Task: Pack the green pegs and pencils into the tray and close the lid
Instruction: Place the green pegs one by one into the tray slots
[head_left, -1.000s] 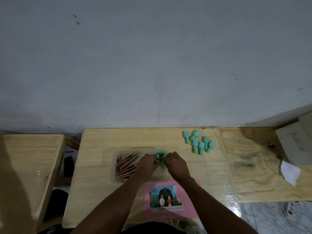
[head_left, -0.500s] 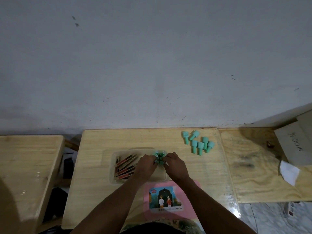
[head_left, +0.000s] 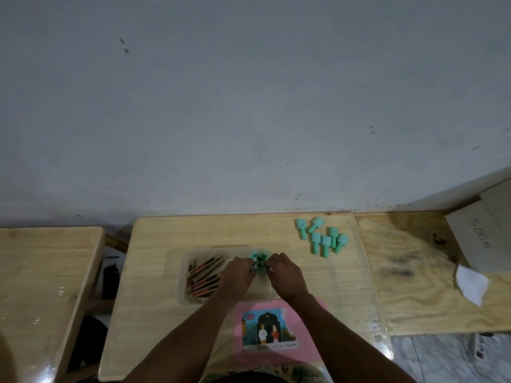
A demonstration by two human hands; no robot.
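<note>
A clear plastic tray (head_left: 184,272) sits mid-table with several red-and-black pencils (head_left: 204,275) lying in its left half. A cluster of green pegs (head_left: 259,261) stands at the tray's far right. My left hand (head_left: 237,275) and my right hand (head_left: 284,272) press on that cluster from both sides, fingers curled around it. Several more green pegs (head_left: 322,239) lie loose on the table to the far right. The pink lid (head_left: 304,327) with a picture label lies flat in front of the tray, partly under my right forearm.
A second wooden table (head_left: 47,272) stands to the left across a gap. A plywood board (head_left: 420,272) adjoins on the right, carrying a grey cardboard box (head_left: 481,233) and a white paper scrap (head_left: 470,283). A grey wall rises right behind the table.
Both hands stay at the peg cluster in the tray, with only slight finger shifts. The loose pegs and lid have not moved.
</note>
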